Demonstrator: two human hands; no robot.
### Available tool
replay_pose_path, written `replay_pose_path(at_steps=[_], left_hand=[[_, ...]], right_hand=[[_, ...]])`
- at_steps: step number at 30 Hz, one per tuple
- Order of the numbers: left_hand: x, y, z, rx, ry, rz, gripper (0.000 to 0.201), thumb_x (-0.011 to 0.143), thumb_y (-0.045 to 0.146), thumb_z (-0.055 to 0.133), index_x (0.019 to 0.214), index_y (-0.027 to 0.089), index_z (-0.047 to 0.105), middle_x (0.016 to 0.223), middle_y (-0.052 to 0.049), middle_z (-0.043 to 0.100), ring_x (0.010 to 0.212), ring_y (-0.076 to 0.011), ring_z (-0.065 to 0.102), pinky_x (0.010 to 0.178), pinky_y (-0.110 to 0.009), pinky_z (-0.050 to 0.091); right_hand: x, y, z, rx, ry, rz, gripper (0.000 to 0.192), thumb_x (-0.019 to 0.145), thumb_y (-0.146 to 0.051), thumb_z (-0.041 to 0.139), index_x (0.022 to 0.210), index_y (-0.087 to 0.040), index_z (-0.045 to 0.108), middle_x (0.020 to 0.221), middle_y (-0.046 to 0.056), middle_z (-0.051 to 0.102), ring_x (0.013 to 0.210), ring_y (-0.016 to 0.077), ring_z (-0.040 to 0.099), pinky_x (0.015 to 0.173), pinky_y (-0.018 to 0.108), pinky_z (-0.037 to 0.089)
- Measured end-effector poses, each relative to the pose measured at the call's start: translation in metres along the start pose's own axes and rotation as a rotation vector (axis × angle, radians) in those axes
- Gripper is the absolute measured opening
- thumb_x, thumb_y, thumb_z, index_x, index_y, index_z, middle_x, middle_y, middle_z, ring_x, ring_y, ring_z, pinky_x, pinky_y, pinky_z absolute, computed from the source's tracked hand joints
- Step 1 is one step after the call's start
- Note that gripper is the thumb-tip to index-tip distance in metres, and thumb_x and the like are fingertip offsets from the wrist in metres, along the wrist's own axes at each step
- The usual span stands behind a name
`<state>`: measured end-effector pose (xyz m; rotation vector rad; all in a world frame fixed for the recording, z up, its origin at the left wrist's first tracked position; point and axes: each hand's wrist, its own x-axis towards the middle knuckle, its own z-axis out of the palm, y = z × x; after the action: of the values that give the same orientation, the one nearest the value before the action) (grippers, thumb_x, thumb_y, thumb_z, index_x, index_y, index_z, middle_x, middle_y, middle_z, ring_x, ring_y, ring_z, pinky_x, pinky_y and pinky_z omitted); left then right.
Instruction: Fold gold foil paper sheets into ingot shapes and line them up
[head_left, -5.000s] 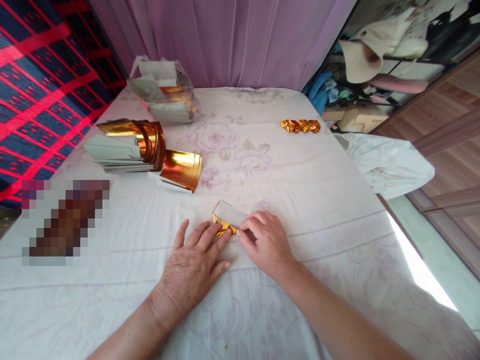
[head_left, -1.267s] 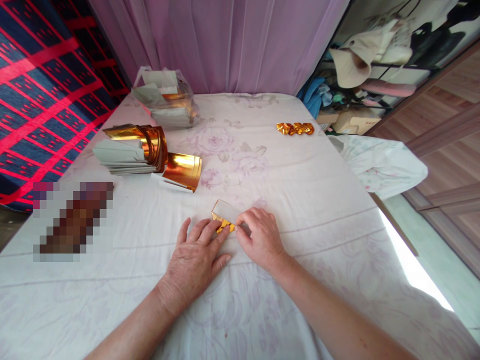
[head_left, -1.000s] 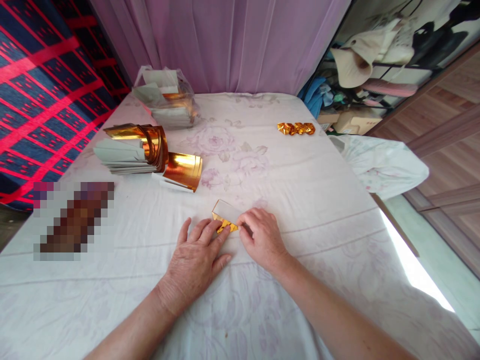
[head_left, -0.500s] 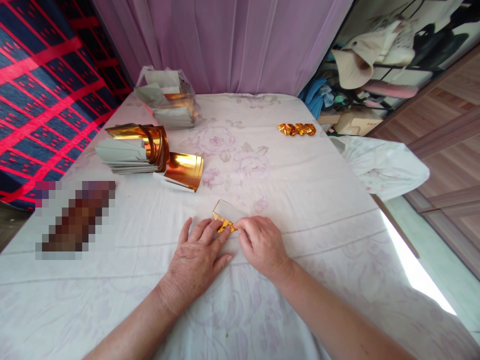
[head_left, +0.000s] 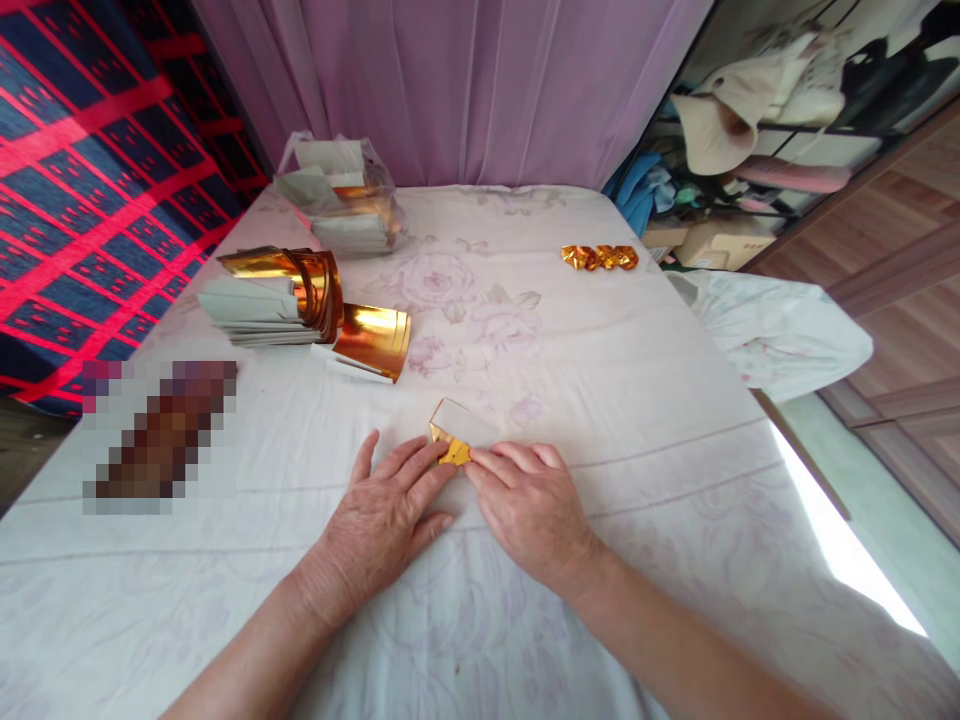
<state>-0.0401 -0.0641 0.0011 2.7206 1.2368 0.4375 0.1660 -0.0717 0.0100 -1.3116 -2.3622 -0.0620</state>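
In the middle of the table lies a partly folded piece of gold foil paper (head_left: 455, 451), with a pale grey back side showing at its upper right. My left hand (head_left: 386, 515) rests flat with fingers spread, and its index and middle fingertips press on the paper's left part. From the right, my right hand (head_left: 532, 510) has its fingers close together, the tips gripping the paper's lower right corner. Part of the fold is hidden under the fingertips of both hands.
A fanned stack of gold foil sheets (head_left: 274, 315) and loose sheets (head_left: 375, 340) lie left of centre. Behind them stands a clear plastic bag of sheets (head_left: 345, 200). Folded gold foil pieces (head_left: 600, 258) form a row at the back right. A blurred-out object (head_left: 161, 435) is at left.
My right hand has flattened from a tighter curl, its fingers stretching towards the paper. More gold surface shows flat between the hands. My left thumb has shifted slightly left.
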Motion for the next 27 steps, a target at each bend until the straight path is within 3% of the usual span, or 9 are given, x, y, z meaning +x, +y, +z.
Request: replay_pose_path(at_steps=[6,13,19,27], left_hand=[[0.0010,-0.0035,-0.0038,-0.016,-0.050,0.005,0.038,0.097,0.044,0.047,0.128,0.026,0.057,0.141,-0.005,0.056,0.129,-0.0259,0.049,0.118,-0.056,0.004],[0.0044,-0.0008,-0.0077,0.002,-0.070,-0.002,0.035,0.097,0.041,0.048,0.128,0.027,0.058,0.139,-0.005,0.058,0.128,-0.0246,0.050,0.118,-0.057,0.009],[0.0011,-0.0050,-0.0077,0.011,-0.096,0.033,0.041,0.096,0.039,0.049,0.135,0.026,0.051,0.143,-0.007,0.054,0.132,-0.0263,0.048,0.118,-0.059,0.008],[-0.0014,-0.0092,-0.0074,0.038,-0.106,0.082,0.046,0.096,0.038,0.050,0.139,0.023,0.046,0.145,-0.007,0.052,0.133,-0.0276,0.046,0.118,-0.059,0.008]], right_hand=[[0.0008,-0.0006,0.0030,-0.034,-0.025,0.003,0.015,0.092,-0.016,0.055,0.097,-0.020,0.068,0.097,0.003,0.072,0.089,0.0185,0.057,0.075,0.036,0.033],[-0.0007,-0.0018,0.0028,-0.049,-0.044,-0.008,0.017,0.093,-0.015,0.053,0.099,-0.021,0.068,0.096,0.004,0.071,0.091,0.0198,0.056,0.075,0.037,0.033],[-0.0019,-0.0018,0.0031,-0.039,-0.092,-0.002,0.023,0.093,-0.017,0.055,0.113,-0.022,0.065,0.102,0.005,0.069,0.092,0.0204,0.056,0.075,0.038,0.034],[0.0011,-0.0018,0.0059,-0.018,-0.119,0.019,0.025,0.091,-0.018,0.055,0.114,-0.021,0.065,0.100,0.005,0.068,0.090,0.0207,0.055,0.077,0.038,0.033]])
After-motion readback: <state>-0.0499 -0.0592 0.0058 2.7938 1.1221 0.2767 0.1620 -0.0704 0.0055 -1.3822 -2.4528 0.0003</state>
